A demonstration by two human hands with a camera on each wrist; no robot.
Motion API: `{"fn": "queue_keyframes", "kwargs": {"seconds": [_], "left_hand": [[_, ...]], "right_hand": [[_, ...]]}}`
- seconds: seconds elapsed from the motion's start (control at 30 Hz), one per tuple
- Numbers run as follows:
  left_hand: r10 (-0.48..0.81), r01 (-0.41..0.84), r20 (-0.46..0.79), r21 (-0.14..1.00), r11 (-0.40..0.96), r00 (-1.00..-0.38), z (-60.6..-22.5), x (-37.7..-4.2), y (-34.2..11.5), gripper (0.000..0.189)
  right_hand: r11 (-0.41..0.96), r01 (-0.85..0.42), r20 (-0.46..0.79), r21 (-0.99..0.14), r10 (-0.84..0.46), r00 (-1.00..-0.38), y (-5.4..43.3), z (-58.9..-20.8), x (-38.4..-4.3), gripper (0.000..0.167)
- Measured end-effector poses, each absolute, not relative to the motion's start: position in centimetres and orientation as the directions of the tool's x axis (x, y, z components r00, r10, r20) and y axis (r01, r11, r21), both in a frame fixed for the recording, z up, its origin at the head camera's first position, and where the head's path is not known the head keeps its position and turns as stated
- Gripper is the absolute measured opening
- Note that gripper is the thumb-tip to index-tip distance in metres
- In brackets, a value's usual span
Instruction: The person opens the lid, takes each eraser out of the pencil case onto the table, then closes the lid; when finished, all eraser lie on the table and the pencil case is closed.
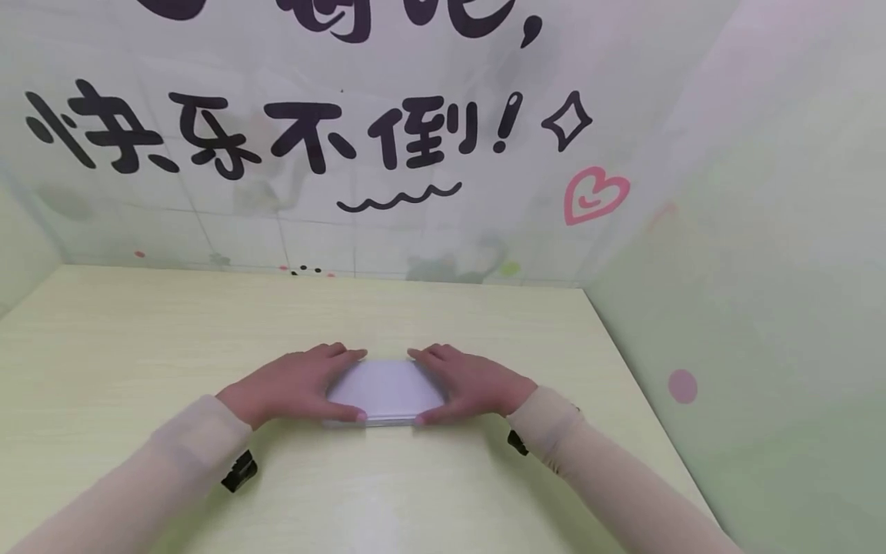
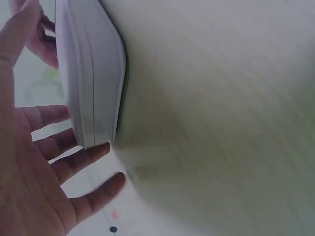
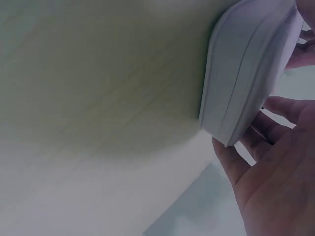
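A flat, pale lavender-white box (image 1: 391, 388) with a seam round its side lies on the light wooden table (image 1: 173, 323). My left hand (image 1: 294, 386) holds its left end, thumb along the near edge and fingers at the far side. Mirroring it, my right hand (image 1: 477, 385) holds the right end the same way. In the left wrist view the box (image 2: 88, 73) shows a rounded edge, with spread fingers of the left hand (image 2: 34, 177) behind its end. The right wrist view has the box's side (image 3: 238, 73) and the right hand (image 3: 278, 182) against it. What the box contains is hidden.
A pale wall (image 1: 311, 223) with black lettering and a pink heart rises behind the table. Another wall (image 1: 775, 346) runs along the right side. Small black pieces (image 1: 240, 471) hang under both sleeved wrists.
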State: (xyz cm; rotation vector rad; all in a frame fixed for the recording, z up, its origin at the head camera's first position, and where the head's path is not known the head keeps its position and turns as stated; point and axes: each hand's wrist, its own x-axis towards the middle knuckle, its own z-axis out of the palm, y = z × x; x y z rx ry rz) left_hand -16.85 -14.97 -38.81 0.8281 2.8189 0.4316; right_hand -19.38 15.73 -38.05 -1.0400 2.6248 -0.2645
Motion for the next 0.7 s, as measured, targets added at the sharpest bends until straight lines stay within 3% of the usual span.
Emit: {"fn": "queue_keyframes", "kwargs": {"seconds": [0.33,0.7], "left_hand": [[0.584,0.556,-0.040,0.258,0.790,-0.811,-39.4,-16.3,-14.3,0.102],[0.597,0.590,0.011,0.167,0.790,-0.802,-40.2,-16.1,-14.4,0.096]], "right_hand": [[0.689,-0.706,-0.177,-0.166,-0.725,-0.666,14.9,-38.5,-18.9,0.107],[0.693,-0.709,-0.174,-0.129,-0.720,-0.672,14.2,-38.5,-18.8,0.108]]}}
